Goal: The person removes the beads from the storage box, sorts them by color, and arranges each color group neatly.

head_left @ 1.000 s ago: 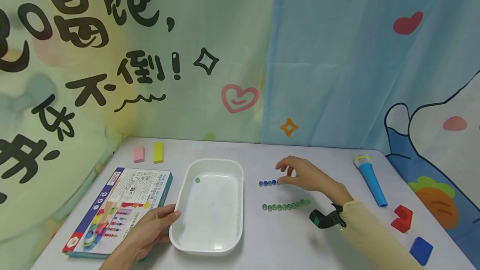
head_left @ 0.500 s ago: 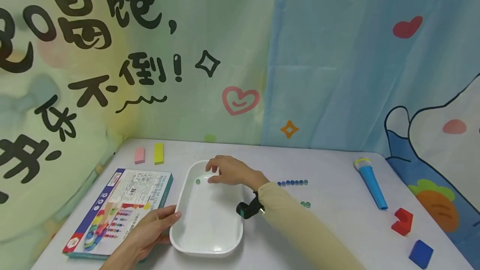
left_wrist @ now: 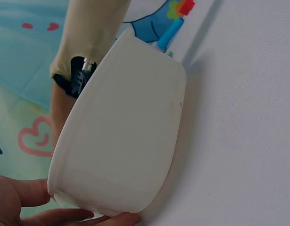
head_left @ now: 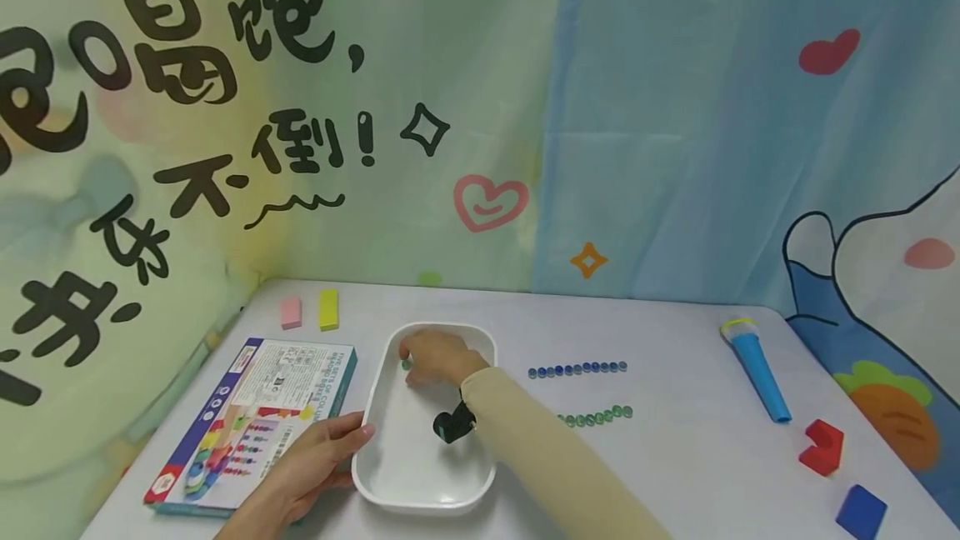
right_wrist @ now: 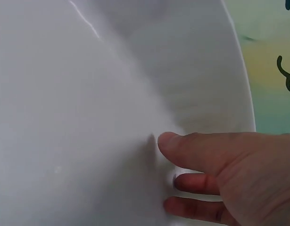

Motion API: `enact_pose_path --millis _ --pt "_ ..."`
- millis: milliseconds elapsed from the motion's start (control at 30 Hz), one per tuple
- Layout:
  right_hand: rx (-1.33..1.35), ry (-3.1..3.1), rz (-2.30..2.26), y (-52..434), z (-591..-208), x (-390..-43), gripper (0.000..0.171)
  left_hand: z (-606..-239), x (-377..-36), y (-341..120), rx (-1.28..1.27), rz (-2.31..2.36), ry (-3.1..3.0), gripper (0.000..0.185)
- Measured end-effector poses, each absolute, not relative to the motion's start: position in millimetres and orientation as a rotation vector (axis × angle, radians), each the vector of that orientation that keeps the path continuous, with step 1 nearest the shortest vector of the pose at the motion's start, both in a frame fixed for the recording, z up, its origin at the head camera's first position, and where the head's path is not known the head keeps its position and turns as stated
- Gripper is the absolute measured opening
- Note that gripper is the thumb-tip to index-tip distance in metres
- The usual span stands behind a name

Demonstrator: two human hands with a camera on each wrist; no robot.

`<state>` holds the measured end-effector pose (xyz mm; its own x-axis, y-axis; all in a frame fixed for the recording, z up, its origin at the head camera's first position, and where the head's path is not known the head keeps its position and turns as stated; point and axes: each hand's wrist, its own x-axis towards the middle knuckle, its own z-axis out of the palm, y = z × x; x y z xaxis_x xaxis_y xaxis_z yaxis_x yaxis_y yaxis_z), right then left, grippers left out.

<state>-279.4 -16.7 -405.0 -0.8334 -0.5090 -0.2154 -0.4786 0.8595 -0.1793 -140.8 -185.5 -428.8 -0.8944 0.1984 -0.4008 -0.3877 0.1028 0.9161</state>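
Observation:
My left hand (head_left: 322, 457) grips the left edge of a white plastic tray (head_left: 420, 482); in the left wrist view the thumb lies at the rim and the fingers reach under it. My right hand (head_left: 435, 355) is down inside the tray at its far left part. A small round green bead (head_left: 407, 364) shows right at its fingertips. In the right wrist view the thumb (right_wrist: 182, 146) and two fingers stand apart near the tray wall, with no bead visible between them. Right of the tray lie a row of blue beads (head_left: 577, 369) and a row of green beads (head_left: 600, 417), partly behind the sleeve.
A flat printed box (head_left: 292, 365) lies left of the tray. Behind it sit a pink block (head_left: 291, 312) and a yellow block (head_left: 328, 309). On the right are a blue toy microphone (head_left: 761, 377), a red block (head_left: 822, 447) and a blue block (head_left: 861, 512). A printed curtain hangs behind.
My right hand has moved left from the blue bead row, over the tray, and down into it beside the green bead. The left hand keeps its grip on the tray.

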Motion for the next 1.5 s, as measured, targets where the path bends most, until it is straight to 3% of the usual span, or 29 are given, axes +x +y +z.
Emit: enact_pose_path --millis 400,600,800,967,1200,1500 --pt "-0.882 2.883 -0.075 -14.4 -415.9 -275.3 0.009 -427.9 -140.9 -184.9 -0.149 1.854 1.942 0.065" --pt "-1.009 2.818 -0.230 8.9 -392.3 -271.8 0.009 -426.5 -141.1 -184.5 -0.149 1.854 1.958 0.066" --pt "-1.282 2.774 -0.603 77.2 -353.5 -263.0 0.015 -427.2 -143.2 -183.0 -0.181 1.844 1.963 0.064" --pt "-1.176 2.842 -0.671 155.4 -343.6 -257.4 0.016 -426.6 -142.8 -182.5 -0.263 1.815 1.989 0.060" --pt "-0.911 2.898 -0.650 254.9 -363.9 -249.4 0.015 -422.3 -142.4 -181.6 -0.418 1.765 2.046 0.056" --pt "-0.731 2.867 -0.644 314.5 -411.0 -229.6 0.014 -422.9 -143.3 -178.8 -0.403 1.773 2.027 0.056"
